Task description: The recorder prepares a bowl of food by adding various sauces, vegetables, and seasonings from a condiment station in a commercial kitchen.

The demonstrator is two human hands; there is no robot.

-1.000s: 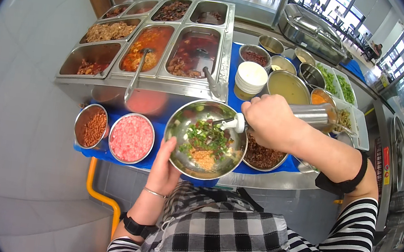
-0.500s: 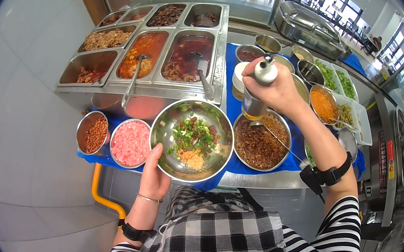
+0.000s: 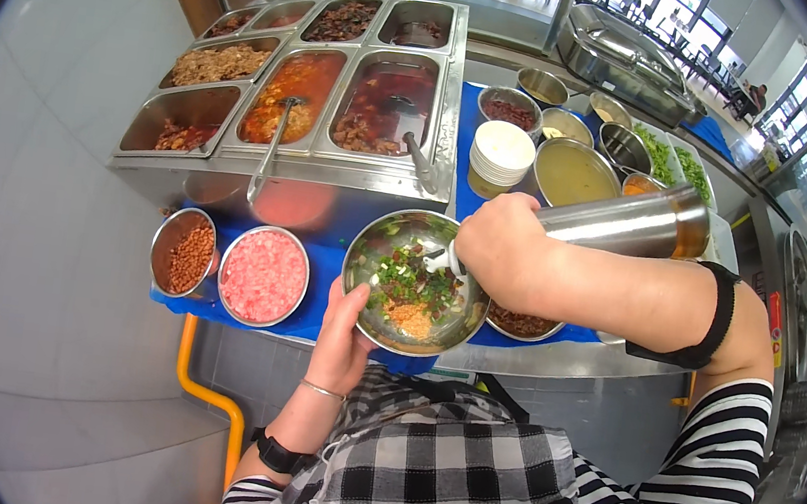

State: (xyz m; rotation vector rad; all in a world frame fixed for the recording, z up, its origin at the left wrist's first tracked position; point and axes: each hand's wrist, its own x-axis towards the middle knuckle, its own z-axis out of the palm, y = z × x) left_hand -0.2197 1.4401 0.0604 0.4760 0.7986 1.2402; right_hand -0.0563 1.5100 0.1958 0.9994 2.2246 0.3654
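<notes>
My left hand (image 3: 343,333) grips the near left rim of a steel mixing bowl (image 3: 387,235), thumb over the edge. Inside lie chopped green onion (image 3: 408,281), dark bits and minced garlic-like pieces (image 3: 408,319). My right hand (image 3: 504,252) is wrapped round the neck of a steel pour bottle (image 3: 619,221), which is tipped nearly level. Its white spout points down into the bowl, over the greens. Whether liquid is flowing I cannot make out. My right hand and the bowl partly cover a pan of brown minced topping (image 3: 523,324).
Left of the bowl stand a pink diced-food bowl (image 3: 264,276) and a peanut bowl (image 3: 189,261). Behind is a steel food warmer (image 3: 332,175) with several trays and ladles. Stacked paper bowls (image 3: 503,153) and a pan of yellowish liquid (image 3: 577,176) stand at the back right.
My right hand has tipped the bottle from upright to nearly level and brought its spout over the bowl. The bowl has shifted slightly right in my left hand.
</notes>
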